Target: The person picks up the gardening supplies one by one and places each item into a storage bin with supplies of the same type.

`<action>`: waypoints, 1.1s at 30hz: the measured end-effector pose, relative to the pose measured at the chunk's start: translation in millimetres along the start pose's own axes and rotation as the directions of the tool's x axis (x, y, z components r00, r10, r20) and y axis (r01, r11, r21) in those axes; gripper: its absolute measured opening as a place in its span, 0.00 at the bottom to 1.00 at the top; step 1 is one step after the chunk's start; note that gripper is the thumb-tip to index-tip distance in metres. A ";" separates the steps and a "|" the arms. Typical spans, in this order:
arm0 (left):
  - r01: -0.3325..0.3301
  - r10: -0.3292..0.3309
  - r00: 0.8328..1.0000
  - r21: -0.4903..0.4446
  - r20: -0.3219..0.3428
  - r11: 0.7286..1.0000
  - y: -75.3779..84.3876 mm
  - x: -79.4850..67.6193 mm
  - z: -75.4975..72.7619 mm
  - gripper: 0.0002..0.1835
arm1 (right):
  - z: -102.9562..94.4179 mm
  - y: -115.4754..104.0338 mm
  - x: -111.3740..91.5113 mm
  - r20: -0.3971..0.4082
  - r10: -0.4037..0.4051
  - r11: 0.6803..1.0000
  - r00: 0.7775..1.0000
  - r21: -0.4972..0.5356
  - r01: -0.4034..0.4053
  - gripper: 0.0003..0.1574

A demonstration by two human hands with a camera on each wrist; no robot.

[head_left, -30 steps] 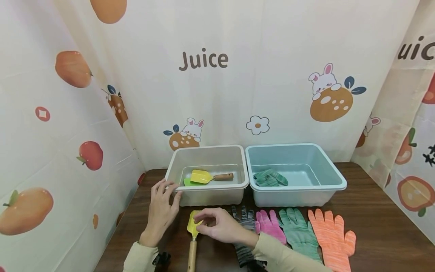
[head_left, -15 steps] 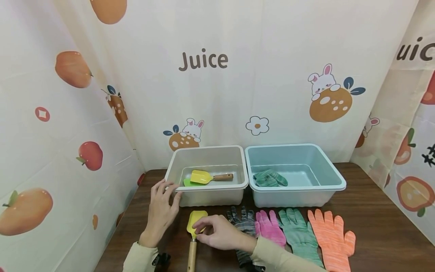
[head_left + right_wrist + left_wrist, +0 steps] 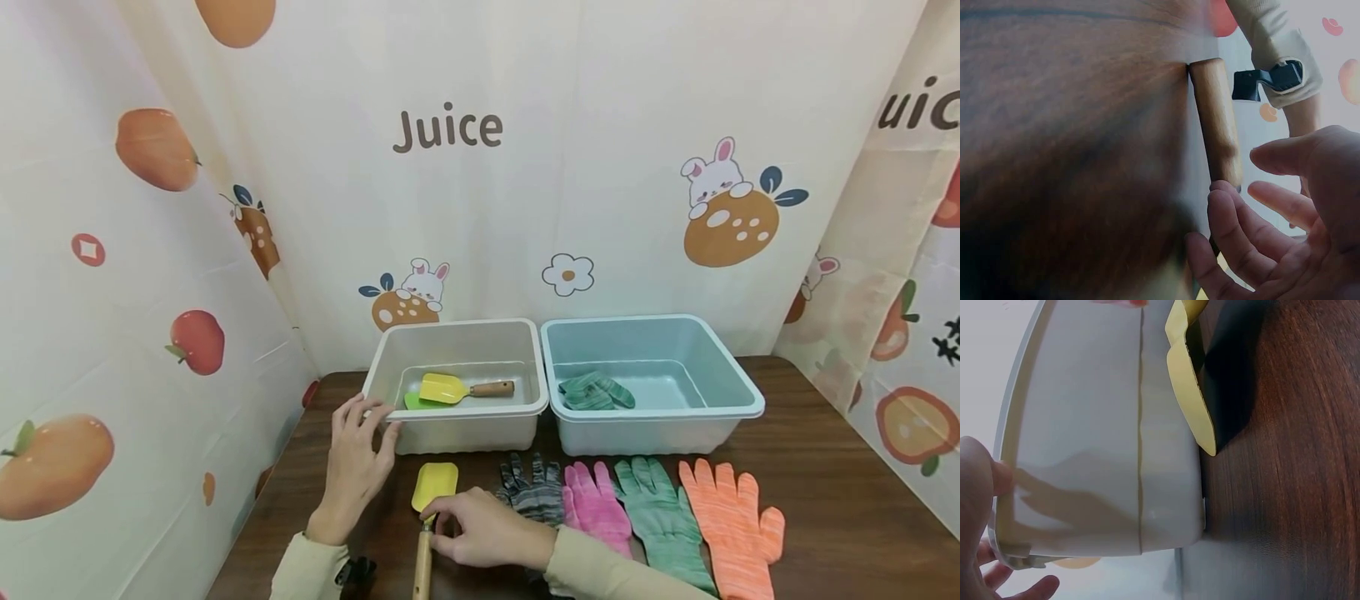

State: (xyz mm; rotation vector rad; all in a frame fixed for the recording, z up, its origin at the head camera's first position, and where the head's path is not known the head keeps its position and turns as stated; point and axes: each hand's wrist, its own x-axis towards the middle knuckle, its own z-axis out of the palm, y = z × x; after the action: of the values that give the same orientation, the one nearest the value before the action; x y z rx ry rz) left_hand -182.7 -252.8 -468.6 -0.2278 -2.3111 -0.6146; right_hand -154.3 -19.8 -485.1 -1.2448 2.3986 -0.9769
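Note:
My left hand (image 3: pixel 354 467) holds the front left corner of the grey bin (image 3: pixel 465 433), its thumb against the rim in the left wrist view. In the head view a yellow trowel (image 3: pixel 435 485) lies in front of that bin, wooden handle toward me. My right hand (image 3: pixel 487 527) is over the trowel's neck. In the right wrist view its fingertips reach the upper end of the handle (image 3: pixel 1216 119), while the thumb stands apart from it. Inside the grey bin lie another yellow trowel (image 3: pixel 444 388) and a green item (image 3: pixel 422 402), partly hidden.
A blue bin (image 3: pixel 652 429) stands right of the grey one, with a green glove (image 3: pixel 595 392) bunched inside. Gloves lie in a row on the table: grey-black (image 3: pixel 536 492), pink (image 3: pixel 597 504), green (image 3: pixel 660 508) and orange (image 3: pixel 735 525). A printed curtain (image 3: pixel 480 217) hangs behind.
My right hand has moved toward me, from the trowel's blade down to its neck, uncovering the blade. The left hand has kept its place on the grey bin.

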 end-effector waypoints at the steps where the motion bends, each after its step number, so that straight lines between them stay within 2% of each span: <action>1: -0.001 0.001 1.000 -0.001 0.000 1.000 0.1 0.2 -0.2 0.12 | 1.6 0.2 0.5 0.011 -0.007 1.000 1.000 -0.011 0.007 0.18; 9: 0.001 -0.001 1.000 0.003 0.007 1.000 0.6 -0.1 -0.7 0.11 | 8.5 2.0 4.2 0.104 -0.037 0.998 0.994 -0.048 0.043 0.20; 17: 0.000 0.000 1.000 0.013 0.015 1.000 1.5 0.0 -1.7 0.12 | 8.3 0.3 6.5 0.174 -0.044 0.998 0.984 -0.035 0.051 0.19; 23: 0.015 -0.015 0.999 0.011 0.030 1.000 0.2 -1.1 -1.0 0.12 | 9.4 -0.7 6.4 0.172 -0.030 0.998 0.985 -0.040 0.038 0.18; 33: 0.024 -0.025 0.999 0.009 0.037 1.000 -0.1 -1.0 -1.4 0.12 | 10.5 1.8 -0.3 0.093 -0.012 0.999 0.996 -0.041 0.016 0.21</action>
State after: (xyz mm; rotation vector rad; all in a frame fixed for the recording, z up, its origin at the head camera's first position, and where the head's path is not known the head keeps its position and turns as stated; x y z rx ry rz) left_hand -181.2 -253.6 -468.5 -0.2089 -2.3552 -0.6173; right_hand -149.8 -23.5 -494.1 -1.2942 2.3530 -0.8573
